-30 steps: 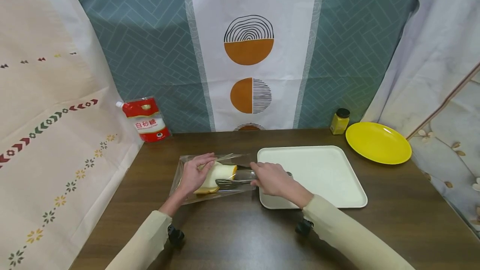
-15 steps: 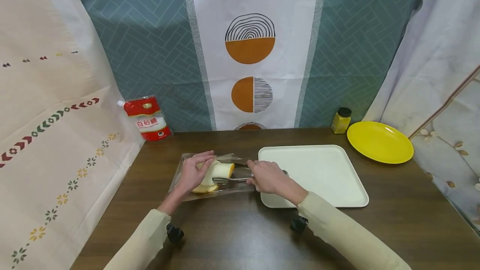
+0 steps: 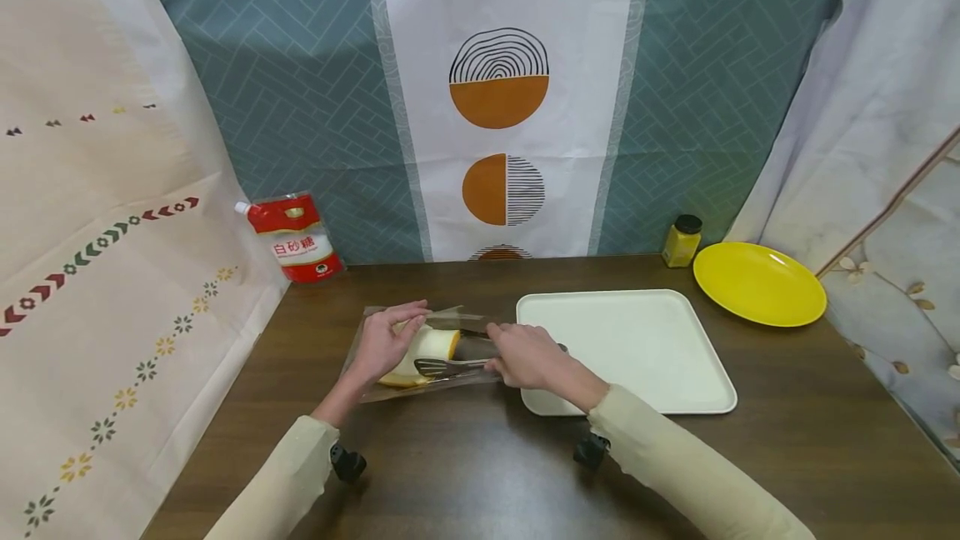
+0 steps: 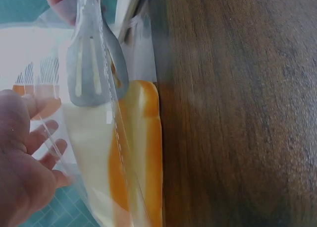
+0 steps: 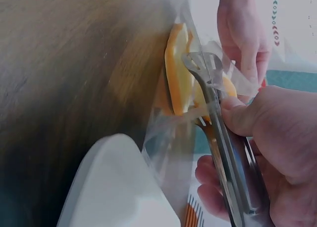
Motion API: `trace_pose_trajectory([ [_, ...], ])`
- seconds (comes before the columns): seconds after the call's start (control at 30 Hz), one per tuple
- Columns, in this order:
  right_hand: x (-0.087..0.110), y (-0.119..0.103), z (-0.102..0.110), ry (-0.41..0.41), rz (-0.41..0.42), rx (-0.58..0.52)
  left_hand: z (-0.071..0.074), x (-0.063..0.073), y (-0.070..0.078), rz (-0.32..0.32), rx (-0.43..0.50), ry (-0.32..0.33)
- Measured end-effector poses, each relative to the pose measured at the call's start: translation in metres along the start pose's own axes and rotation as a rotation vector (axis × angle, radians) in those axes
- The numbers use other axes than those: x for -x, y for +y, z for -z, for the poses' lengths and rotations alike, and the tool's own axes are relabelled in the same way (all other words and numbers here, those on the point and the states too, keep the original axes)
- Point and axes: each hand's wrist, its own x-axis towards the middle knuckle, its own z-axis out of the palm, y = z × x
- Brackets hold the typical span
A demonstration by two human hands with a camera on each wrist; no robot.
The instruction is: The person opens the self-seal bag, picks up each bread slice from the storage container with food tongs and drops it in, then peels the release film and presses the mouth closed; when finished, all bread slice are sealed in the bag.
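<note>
Slices of bread [image 3: 433, 346], pale with orange-brown crust, lie inside a clear plastic bag [image 3: 408, 393] on the table, left of centre. My left hand [image 3: 381, 348] pinches the bag's upper film between thumb and fingers, lifting it off the bread. My right hand [image 3: 525, 355] grips metal tongs [image 5: 225, 138] from the bag's right side. Their slotted heads [image 4: 91, 73] reach into the bag and overlap the near end of the bread in the left wrist view. One slice [image 5: 178, 73] stands at the tongs' tips in the right wrist view.
A white tray [image 3: 630, 340] lies right of the bag, partly under my right hand. A yellow plate [image 3: 759, 284] and a yellow jar with a black lid [image 3: 682, 242] stand at the back right. A red sugar pouch [image 3: 294, 238] leans at the back left.
My right hand has moved left with the tongs, whose heads now sit farther over the bread. The bread's right end has shifted slightly left. My left hand stays nearly in place on the bag.
</note>
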Motion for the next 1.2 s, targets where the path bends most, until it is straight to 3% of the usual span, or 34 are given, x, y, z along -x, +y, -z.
trace_pose_trajectory([
  [0.17,-0.006,-0.005,-0.004,0.009,0.011,0.023,0.000,0.000,0.001,0.011,0.013,-0.006],
  [0.47,-0.014,-0.008,-0.011,0.034,0.058,0.048,-0.002,0.001,0.004,-0.026,0.024,0.019],
  [0.7,-0.018,-0.004,-0.013,0.007,0.084,-0.012,0.000,0.001,0.004,0.013,0.043,0.001],
  [1.03,-0.019,0.003,-0.019,0.000,0.097,-0.008,-0.001,0.000,0.004,-0.013,0.018,0.018],
  [1.2,-0.019,0.006,-0.019,-0.001,0.110,-0.024,0.002,-0.001,0.005,0.023,0.040,-0.017],
])
